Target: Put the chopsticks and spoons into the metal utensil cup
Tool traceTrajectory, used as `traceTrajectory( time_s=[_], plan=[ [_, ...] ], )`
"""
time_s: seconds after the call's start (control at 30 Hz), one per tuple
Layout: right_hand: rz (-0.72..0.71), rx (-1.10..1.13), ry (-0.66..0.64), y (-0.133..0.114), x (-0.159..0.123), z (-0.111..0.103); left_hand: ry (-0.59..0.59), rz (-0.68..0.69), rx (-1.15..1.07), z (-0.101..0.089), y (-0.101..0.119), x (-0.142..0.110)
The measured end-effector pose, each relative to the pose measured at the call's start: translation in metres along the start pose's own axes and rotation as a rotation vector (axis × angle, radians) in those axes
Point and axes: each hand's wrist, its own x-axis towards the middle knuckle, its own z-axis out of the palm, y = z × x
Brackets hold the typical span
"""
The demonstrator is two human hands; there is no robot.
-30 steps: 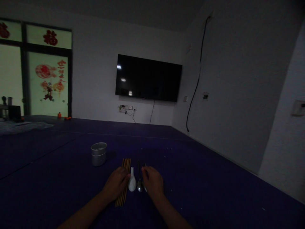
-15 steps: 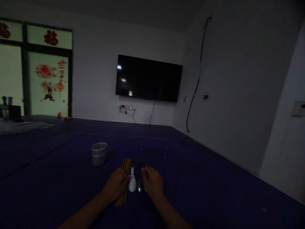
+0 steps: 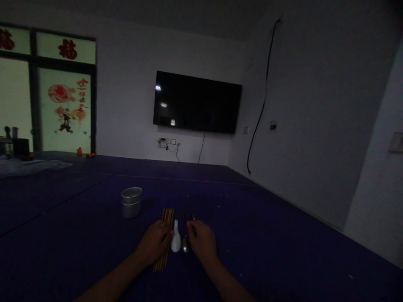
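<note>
Several wooden chopsticks [image 3: 161, 262] lie in a row on the dark blue tabletop [image 3: 270, 243]. My left hand [image 3: 155, 241] rests over their middle, its fingers curled round them and its thumb close to a white ceramic spoon [image 3: 176, 243]. Right of that lies a metal spoon [image 3: 185, 244], bowl toward me. My right hand [image 3: 202, 241] is closed over a second metal spoon [image 3: 193, 217]; only the handle's tip and a bit of its edge show, so the grip itself is partly hidden.
A grey metal cup [image 3: 131, 205] stands upright beyond my left hand. Small white specks dot the tabletop. Clear plastic sheeting [image 3: 34, 166] and small orange objects [image 3: 90, 155] lie at the far left. A television [image 3: 197, 102] hangs on the back wall.
</note>
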Motion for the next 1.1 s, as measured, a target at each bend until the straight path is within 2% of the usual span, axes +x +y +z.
traceTrajectory(
  time_s=[0.3, 0.57, 0.73, 0.87, 1.1],
  plan=[
    [-0.061, 0.031, -0.038, -0.001, 0.001, 0.0, 0.027, -0.002, 0.007, -0.001, 0.001, 0.001],
    [-0.042, 0.044, -0.091, -0.003, 0.002, -0.001, 0.246, -0.073, 0.008, -0.003, -0.014, 0.004],
    [-0.055, 0.067, -0.088, -0.001, 0.002, 0.0, 0.296, -0.158, 0.082, -0.003, -0.025, 0.004],
    [-0.052, 0.045, -0.101, -0.002, 0.002, -0.001, 0.367, -0.168, 0.157, -0.004, -0.032, 0.005],
    [-0.06, 0.027, -0.111, -0.004, 0.001, -0.002, 0.41, -0.19, 0.305, -0.015, -0.051, 0.007]
  ],
)
